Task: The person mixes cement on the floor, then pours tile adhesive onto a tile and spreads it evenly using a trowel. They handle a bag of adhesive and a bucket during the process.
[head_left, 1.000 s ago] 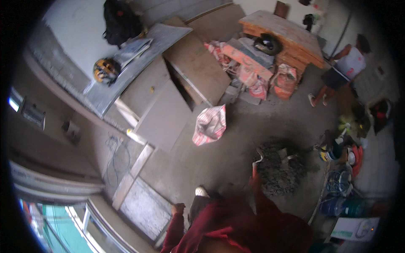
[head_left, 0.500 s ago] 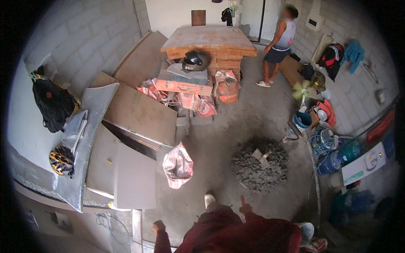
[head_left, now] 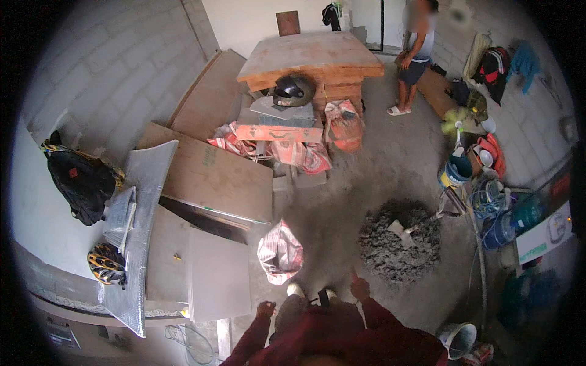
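Observation:
My left hand (head_left: pixel 267 308) hangs low over the floor with its fingers loosely apart and nothing visible in it. Closest to it, an upright white-and-red woven sack (head_left: pixel 267 251) stands with its mouth gaping upward. My right hand (head_left: pixel 360 288) is held out on the other side of my body, one finger stretched forward, with no object visible in it. Ahead and to its right, a round heap of dark grey mix (head_left: pixel 390 262) lies on the concrete floor. A trowel (head_left: pixel 401 233) rests on top of the heap. Neither hand touches the sack or the heap.
Boards (head_left: pixel 220 274) lean at the left beside a backpack (head_left: pixel 79 177) and a cycling helmet (head_left: pixel 107 264). A wooden table (head_left: pixel 311 55) stands behind a toolbox (head_left: pixel 278 133). Buckets (head_left: pixel 455 171) and water jugs (head_left: pixel 499 233) line the right. A person (head_left: pixel 415 67) stands far right.
My view has shifted, so the sack and heap appear farther right and lower. Both my hands reach farther forward from my body. The far person has bent one arm up.

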